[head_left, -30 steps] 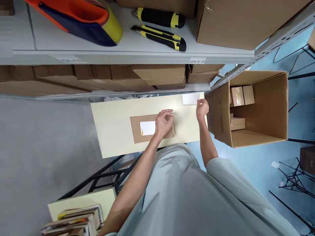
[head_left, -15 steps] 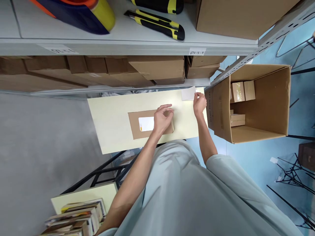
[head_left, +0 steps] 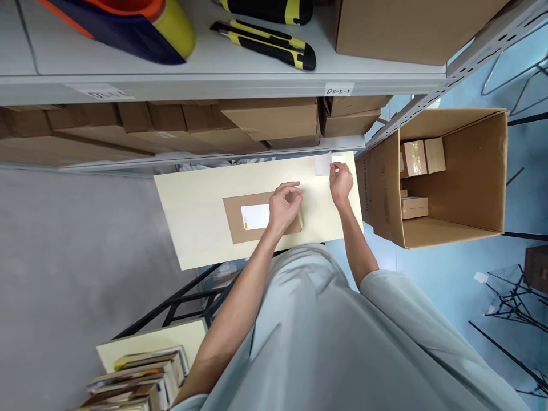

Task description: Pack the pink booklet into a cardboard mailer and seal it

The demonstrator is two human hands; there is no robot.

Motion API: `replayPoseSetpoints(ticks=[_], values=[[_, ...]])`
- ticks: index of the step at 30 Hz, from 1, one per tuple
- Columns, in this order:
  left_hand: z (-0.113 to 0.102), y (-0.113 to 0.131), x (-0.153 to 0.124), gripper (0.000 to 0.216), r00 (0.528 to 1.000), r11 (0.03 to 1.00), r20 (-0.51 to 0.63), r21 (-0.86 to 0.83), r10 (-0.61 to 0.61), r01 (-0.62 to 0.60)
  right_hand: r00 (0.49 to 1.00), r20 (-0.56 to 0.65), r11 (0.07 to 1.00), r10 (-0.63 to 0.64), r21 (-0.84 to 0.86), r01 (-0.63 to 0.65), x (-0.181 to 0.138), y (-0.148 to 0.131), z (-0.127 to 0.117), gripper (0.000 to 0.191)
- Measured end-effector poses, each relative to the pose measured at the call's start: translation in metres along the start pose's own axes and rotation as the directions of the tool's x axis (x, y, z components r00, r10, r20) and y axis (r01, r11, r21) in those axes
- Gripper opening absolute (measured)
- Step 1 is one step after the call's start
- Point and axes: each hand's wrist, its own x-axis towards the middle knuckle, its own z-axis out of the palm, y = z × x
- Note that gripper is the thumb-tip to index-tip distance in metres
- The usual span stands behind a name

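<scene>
A flat brown cardboard parcel (head_left: 235, 222) with a white label (head_left: 255, 216) lies on a pale yellow table top (head_left: 192, 211). My left hand (head_left: 283, 208) rests on the parcel's right end, fingers curled down onto it. My right hand (head_left: 341, 182) is at the table's far right corner, fingers pinched on a small white slip of paper (head_left: 322, 164) that lies there.
A large open cardboard box (head_left: 466, 171) holding small brown boxes stands right of the table. Grey shelving (head_left: 214, 85) above carries two yellow-black utility knives (head_left: 265, 43), a tape dispenser (head_left: 128, 28) and cartons. Stacked books (head_left: 137, 382) lie at lower left.
My right hand has moved a little left along the table's far edge with the white slip lifting at one side. The left hand stays on the parcel.
</scene>
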Motion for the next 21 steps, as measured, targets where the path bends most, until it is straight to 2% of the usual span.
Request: replayPoseSetpoints(ticks=[12, 21], values=[[0.001, -0.001, 0.009, 0.013, 0.998, 0.999, 0.045, 0.009, -0.039, 0.039, 0.999, 0.029, 1.0, -0.027, 0.007, 0.027, -0.006, -0.011, -0.006, 0.047], [0.004, -0.009, 0.021, 0.016, 0.998, 0.998, 0.044, -0.023, -0.052, 0.053, 0.998, 0.04, 0.998, -0.058, 0.027, 0.057, -0.01, -0.021, -0.008, 0.037]])
